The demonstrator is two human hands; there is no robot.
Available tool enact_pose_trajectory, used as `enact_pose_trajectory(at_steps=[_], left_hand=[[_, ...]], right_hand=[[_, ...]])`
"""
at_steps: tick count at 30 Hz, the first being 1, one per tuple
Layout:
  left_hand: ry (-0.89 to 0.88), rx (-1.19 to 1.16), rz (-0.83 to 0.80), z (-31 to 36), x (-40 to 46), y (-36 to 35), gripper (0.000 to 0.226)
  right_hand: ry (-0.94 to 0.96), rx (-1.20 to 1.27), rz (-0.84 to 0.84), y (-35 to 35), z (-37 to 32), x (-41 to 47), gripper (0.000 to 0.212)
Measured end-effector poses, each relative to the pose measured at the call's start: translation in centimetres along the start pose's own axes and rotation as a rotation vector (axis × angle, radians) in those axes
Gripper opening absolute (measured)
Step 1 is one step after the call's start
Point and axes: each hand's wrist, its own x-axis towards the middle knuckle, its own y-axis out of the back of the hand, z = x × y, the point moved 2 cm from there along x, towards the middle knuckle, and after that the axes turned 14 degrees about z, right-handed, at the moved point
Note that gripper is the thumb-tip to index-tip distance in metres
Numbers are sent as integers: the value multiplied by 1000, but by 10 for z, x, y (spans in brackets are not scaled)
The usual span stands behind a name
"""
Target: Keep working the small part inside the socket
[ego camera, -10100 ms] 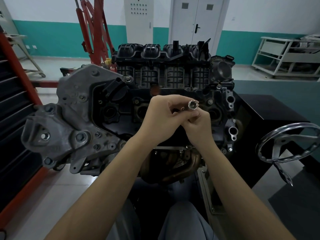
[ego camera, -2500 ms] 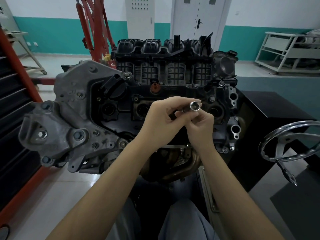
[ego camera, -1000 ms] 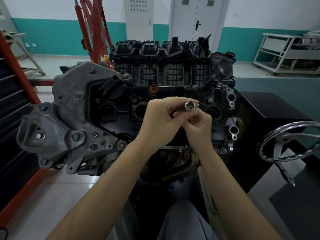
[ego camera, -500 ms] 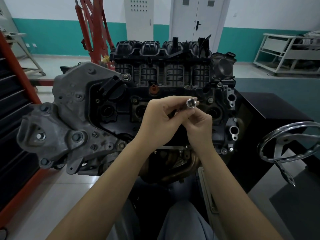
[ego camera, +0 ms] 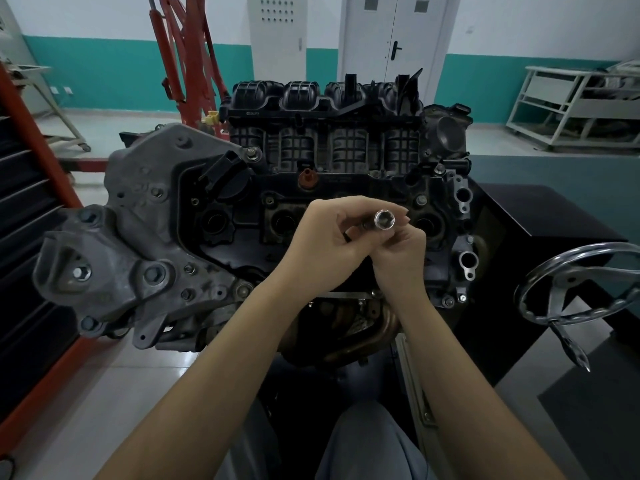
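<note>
2 hands on 1 socket, in front of the engine.
Left hand [ego camera: 325, 237] and right hand [ego camera: 401, 251] both pinch the chrome socket [ego camera: 383, 219] with curled fingertips, open end facing camera. Behind it: engine [ego camera: 242, 216] valve cover; handwheel [ego camera: 581, 282] right of engine; red hoist [ego camera: 187, 60] beyond.

Single head-worn view, looking forward and down, close over engine [ego camera: 311, 202]

Bare forearms without sleeves, left hand [ego camera: 325, 237] and right hand [ego camera: 401, 251] ungloved; grey-blue trousers [ego camera: 363, 441] at six o'clock.
</note>
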Motion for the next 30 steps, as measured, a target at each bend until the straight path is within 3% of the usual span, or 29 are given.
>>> enact_pose_trajectory(at_steps=[5, 12, 17, 24, 30], left_hand=[[-59, 85, 136, 0, 0, 0, 17], [-14, -42, 28, -1, -1, 2, 25], [-61, 39, 167, 0, -1, 1, 21], [-7, -110, 64, -1, -3, 3, 32], [-71, 9, 185, -4, -4, 2, 21]], right_hand=[[28, 16, -12, -1, -2, -1, 22], [8, -3, -3, -1, 0, 0, 25], [-6, 51, 16, -2, 1, -1, 14], [12, -19, -39, -1, 0, 0, 25], [-19, 26, 32, 0, 3, 0, 13]])
